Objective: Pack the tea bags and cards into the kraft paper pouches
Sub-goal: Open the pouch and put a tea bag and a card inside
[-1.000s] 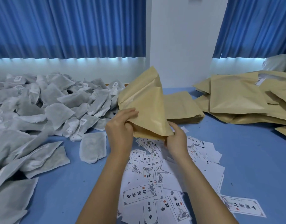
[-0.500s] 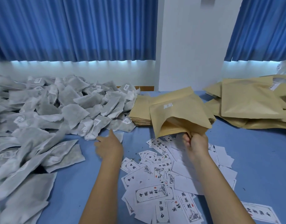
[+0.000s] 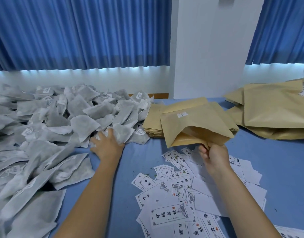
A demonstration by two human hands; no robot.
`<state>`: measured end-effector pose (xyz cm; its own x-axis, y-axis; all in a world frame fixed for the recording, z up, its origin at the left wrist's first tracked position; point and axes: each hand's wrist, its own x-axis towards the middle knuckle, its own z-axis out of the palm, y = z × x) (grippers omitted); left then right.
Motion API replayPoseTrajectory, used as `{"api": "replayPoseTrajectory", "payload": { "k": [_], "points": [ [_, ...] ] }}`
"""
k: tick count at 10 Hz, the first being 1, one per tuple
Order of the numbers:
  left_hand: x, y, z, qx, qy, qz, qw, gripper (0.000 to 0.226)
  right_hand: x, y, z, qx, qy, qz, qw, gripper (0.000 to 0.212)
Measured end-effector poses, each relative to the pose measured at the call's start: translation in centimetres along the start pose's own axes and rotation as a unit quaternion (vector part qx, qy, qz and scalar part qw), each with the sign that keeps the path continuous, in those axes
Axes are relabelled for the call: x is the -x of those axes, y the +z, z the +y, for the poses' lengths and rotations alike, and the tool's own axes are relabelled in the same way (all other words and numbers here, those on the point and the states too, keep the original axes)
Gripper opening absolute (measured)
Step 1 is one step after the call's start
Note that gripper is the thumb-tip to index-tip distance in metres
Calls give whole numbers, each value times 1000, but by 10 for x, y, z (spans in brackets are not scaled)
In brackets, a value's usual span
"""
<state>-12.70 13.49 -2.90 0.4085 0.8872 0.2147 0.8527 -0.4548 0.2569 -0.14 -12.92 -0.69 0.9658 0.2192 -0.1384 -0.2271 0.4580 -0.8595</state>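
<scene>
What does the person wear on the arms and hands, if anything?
Nothing shows: the left hand and the right hand are bare, without gloves, rings or a watch, and no sleeve is in view.

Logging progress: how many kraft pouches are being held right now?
1: the open pouch, pinched at its mouth by the right hand above the cards. The left hand is on the tea bags. Another stuck behind it could be hidden.
</scene>
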Motion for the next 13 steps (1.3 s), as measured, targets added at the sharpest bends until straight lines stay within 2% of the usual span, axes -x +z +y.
{"api": "replayPoseTrajectory", "payload": {
  "k": [1,2,3,4,6,7,8,9,10,11,12,13],
  "points": [
    [0,-12,5,35,-11,-38,999,66,2,3,0,-16,9,-8,1000,32],
    [-3,-36,11,-45,56,-188,980,60,2,4,-1,-35,32,-3,999,31],
    [12,-51,21,-138,120,-287,940,70,3,4,0,-36,40,9,999,31],
    [21,-37,25,-115,147,-314,931,95,5,5,3,-51,42,17,998,31],
    [39,-30,30,-25,149,-237,960,76,6,8,5,-60,39,19,997,27],
    [55,-55,39,31,165,-251,953,64,6,6,5,-20,29,31,999,22],
    [76,-94,56,183,254,-305,899,40,5,6,7,-4,28,38,999,23],
    [99,-122,75,377,306,-461,743,29,6,6,8,26,14,24,999,19],
    [111,-117,99,490,332,-409,695,35,9,9,8,51,1,-10,999,16],
    [111,-93,119,382,480,-112,782,57,18,10,9,35,6,-37,999,19],
    [104,-68,123,147,605,-28,782,61,21,2,12,-39,51,-82,995,39],
    [95,-55,121,128,593,-33,794,61,21,0,9,2,35,-90,995,37]
  ]
}}
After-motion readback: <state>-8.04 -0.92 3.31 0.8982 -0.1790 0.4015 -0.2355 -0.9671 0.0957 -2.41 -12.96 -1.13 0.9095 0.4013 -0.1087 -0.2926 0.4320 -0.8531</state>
